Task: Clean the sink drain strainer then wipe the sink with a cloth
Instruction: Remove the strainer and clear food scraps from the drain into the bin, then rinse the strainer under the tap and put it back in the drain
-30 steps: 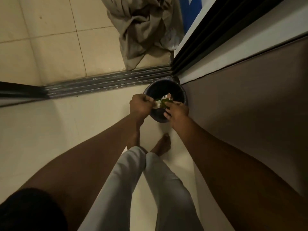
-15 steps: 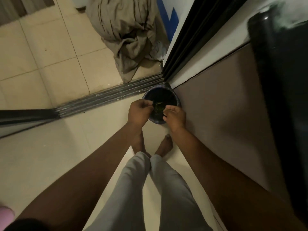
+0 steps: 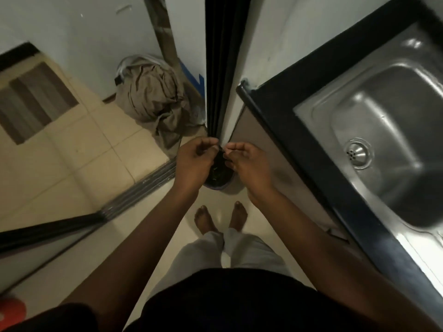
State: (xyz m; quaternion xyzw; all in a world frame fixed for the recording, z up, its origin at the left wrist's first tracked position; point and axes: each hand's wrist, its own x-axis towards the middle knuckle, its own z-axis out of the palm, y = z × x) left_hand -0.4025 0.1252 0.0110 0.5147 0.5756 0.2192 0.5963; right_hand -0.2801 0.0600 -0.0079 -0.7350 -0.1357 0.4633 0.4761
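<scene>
The steel sink (image 3: pixel 393 109) is set in a black-edged counter at the right; its round drain strainer (image 3: pixel 358 153) sits in the basin floor. My left hand (image 3: pixel 195 161) and my right hand (image 3: pixel 248 164) are held together left of the counter, fingers curled and fingertips almost touching. Something small and dark shows between the fingertips; I cannot tell what it is. Directly below the hands a dark round bin (image 3: pixel 218 186) stands on the floor, with green scraps inside. No wiping cloth is in either hand.
A heap of beige fabric (image 3: pixel 153 99) lies on the tiled floor beyond a sliding-door track (image 3: pixel 148 185). A dark door frame (image 3: pixel 223 68) rises behind the bin. My bare feet (image 3: pixel 205 220) stand near the bin. A red-orange object (image 3: pixel 9 312) shows at bottom left.
The view has risen and swung right, bringing the sink into sight. Both hands have lifted up from inside the bin. The shiny piece seen a second ago no longer shows.
</scene>
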